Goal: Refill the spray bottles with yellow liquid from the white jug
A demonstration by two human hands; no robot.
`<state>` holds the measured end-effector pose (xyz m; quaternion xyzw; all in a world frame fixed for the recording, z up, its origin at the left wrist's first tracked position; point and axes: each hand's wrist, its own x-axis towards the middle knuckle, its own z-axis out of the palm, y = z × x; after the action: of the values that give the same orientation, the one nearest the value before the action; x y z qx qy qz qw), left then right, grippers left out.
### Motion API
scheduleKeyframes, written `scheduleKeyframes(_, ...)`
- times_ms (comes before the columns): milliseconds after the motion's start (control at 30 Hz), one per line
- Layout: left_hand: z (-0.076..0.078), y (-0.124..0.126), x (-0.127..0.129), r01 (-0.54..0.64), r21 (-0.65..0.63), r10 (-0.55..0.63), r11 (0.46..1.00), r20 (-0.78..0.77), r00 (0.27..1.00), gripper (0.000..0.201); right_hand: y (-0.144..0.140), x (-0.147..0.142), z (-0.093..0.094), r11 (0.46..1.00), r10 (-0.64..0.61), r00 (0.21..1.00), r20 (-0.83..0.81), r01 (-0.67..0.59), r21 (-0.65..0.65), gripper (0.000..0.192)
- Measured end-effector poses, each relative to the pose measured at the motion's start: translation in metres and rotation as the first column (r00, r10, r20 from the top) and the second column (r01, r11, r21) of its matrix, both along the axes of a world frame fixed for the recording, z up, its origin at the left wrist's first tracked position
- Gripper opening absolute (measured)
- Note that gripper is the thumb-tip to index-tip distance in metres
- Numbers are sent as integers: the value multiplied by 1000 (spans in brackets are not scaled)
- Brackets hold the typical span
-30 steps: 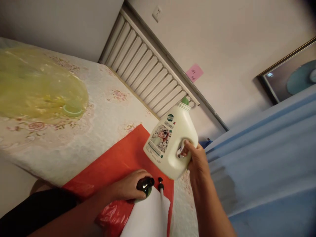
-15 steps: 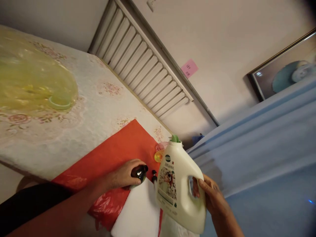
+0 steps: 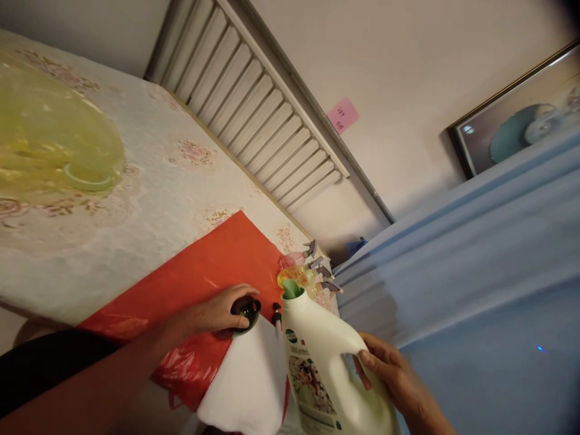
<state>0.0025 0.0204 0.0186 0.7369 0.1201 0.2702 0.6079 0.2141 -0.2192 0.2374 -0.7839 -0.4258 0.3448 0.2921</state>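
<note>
Two hands in view, both busy. The left hand (image 3: 226, 309) is wrapped around one dark glossy bottle (image 3: 245, 315) at the far end of a white padded-looking thing (image 3: 249, 380). The right hand (image 3: 392, 368) has its fingers curled through the handle of one big cream jug (image 3: 324, 362), thumb over the top. The jug is near and to the right of the bottle, with one green spout (image 3: 291, 288) in its neck.

Between bottle and jug there's one black pump top (image 3: 277, 309) with a pale tube. One red plastic sheet (image 3: 217, 260) is spread under that lot.

Just past the jug's neck is a bunch of spray bottles (image 3: 296, 273), at least three going by the grey triggers; they overlap too much for a proper count. Far left on the flowery worktop (image 3: 158, 181) sits one yellow bag (image 3: 49, 130) plus one pale green ring (image 3: 88, 179).

Beyond that: one radiator (image 3: 260, 109), one pink note (image 3: 343, 115), one framed picture (image 3: 516, 124), and blue fabric (image 3: 480, 272) on the right.
</note>
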Motion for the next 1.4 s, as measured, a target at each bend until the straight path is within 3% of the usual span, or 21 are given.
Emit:
scheduleKeyframes(200, -8, 4, 0, 41, -71, -41, 997, 11, 999, 55, 3, -1, 0, 992, 100, 994, 30, -98, -77, 50)
scheduleKeyframes(367, -4, 6, -1, 29, -124, -22, 992, 56, 998, 40, 7, 0, -1, 986, 139, 990, -16, -140, -88, 51)
scheduleKeyframes(833, -16, 10, 8, 72, -87, -62, 994, 108, 992, 30, 21, -13, 8, 973, 163, 987, 11, -159, -168, 55)
scheduleKeyframes(1133, -23, 13, 13, 62, -34, -57, 998, 120, 991, 30, 31, -13, 13, 947, 247, 969, 30, -235, -218, 59)
scheduleKeyframes(1400, -27, 12, 16, 64, -60, -55, 996, 144, 988, 30, 37, -15, 21, 932, 269, 961, 68, -242, -270, 65)
